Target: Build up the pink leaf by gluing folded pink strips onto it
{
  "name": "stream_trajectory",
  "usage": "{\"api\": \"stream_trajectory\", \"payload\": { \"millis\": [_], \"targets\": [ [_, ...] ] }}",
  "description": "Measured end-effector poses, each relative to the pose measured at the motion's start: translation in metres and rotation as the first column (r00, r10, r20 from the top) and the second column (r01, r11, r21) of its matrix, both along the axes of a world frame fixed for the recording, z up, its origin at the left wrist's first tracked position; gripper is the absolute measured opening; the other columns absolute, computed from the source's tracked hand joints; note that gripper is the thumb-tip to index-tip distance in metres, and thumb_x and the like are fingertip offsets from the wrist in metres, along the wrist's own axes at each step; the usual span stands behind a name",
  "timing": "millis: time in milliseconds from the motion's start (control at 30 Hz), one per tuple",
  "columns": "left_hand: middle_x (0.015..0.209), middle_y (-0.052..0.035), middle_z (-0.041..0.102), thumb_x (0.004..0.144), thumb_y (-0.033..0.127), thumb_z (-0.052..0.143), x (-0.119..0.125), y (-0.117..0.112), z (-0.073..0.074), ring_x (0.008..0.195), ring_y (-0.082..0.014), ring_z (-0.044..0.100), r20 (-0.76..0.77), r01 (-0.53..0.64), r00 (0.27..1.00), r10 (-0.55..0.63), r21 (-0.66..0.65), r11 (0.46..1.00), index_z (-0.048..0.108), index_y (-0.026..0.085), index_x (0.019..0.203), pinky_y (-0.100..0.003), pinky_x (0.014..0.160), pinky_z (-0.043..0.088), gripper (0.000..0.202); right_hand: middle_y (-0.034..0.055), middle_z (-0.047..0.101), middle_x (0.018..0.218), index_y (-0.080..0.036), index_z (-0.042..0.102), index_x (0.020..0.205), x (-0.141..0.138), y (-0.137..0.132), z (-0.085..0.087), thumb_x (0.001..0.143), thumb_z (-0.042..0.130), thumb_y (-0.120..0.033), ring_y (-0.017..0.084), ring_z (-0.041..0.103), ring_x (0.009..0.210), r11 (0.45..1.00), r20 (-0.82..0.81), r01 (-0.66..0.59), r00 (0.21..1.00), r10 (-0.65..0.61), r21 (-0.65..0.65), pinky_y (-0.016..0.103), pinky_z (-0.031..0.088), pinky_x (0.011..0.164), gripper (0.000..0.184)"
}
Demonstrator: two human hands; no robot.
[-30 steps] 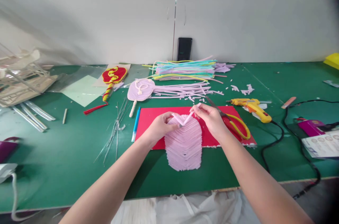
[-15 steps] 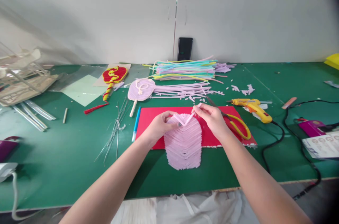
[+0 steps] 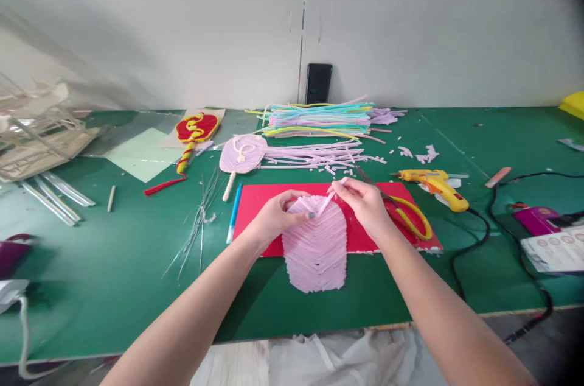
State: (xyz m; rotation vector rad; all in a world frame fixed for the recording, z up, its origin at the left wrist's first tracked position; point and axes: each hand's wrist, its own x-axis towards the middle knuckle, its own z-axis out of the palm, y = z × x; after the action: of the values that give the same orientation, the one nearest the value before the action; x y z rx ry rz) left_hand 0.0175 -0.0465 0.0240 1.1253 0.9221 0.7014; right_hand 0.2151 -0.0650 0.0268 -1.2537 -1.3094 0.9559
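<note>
A lilac panel of pipe cleaners laid in V-shaped rows rests partly on a red board, its lower end over the green table. My left hand is closed on its upper left edge, thumb pressed on top and fingers mostly hidden. Between the thumb and fingertips of my right hand is one end of a lilac pipe cleaner, which slants down to the panel's upper middle, near my left thumb. Scissors with yellow handles lie right of my right hand.
Loose lilac pipe cleaners and a coloured bundle lie behind the board. Beside them are a lilac fan and a red-yellow one. A yellow glue gun trails its cord at right; thin wires lie left.
My left thumb has shifted slightly right along the lilac pipe cleaner, covering more of its bend. My right hand keeps its pinch and has hardly moved.
</note>
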Motion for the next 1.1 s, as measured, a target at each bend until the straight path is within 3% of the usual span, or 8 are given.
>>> {"api": "stream_trajectory", "payload": {
  "millis": [367,867,1100],
  "targets": [
    [0.088,-0.0045,0.07,0.062,0.031,0.078,-0.0005,0.0024,-0.0068,0.079,-0.0161,0.064,0.03,-0.12,0.992,0.12,-0.002,0.993,0.066,0.016,0.093,-0.027,0.074,0.047,0.036,0.0011,0.069,0.077,-0.02,0.065,0.071,0.001,-0.0004,-0.0006,0.08,0.06,-0.045,0.019,0.064,0.082,1.0,0.013,-0.008,1.0,0.008,-0.025,0.029,0.046,0.079,0.026],
    [0.087,-0.0065,0.07,0.069,0.038,0.072,-0.0005,0.0012,-0.0016,0.079,-0.0184,0.064,-0.031,-0.086,0.996,0.088,0.072,0.994,0.065,0.015,0.094,-0.028,0.071,0.048,0.035,0.0041,0.071,0.087,-0.02,0.069,0.088,-0.0003,-0.0003,-0.0059,0.07,0.07,-0.042,0.021,0.064,0.085,0.985,-0.001,-0.075,0.997,0.075,-0.155,0.033,0.049,0.077,0.029],
    [0.085,-0.0074,0.069,0.073,0.043,0.067,-0.0011,0.0,0.001,0.077,-0.0184,0.063,-0.07,-0.088,0.993,0.097,0.121,0.989,0.064,0.014,0.091,-0.028,0.07,0.047,0.034,0.0038,0.071,0.083,-0.019,0.069,0.084,-0.0013,0.0009,-0.0073,0.069,0.071,-0.042,0.021,0.065,0.083,0.989,0.01,-0.059,0.998,0.061,-0.134,0.033,0.049,0.075,0.028]
  ]
}}
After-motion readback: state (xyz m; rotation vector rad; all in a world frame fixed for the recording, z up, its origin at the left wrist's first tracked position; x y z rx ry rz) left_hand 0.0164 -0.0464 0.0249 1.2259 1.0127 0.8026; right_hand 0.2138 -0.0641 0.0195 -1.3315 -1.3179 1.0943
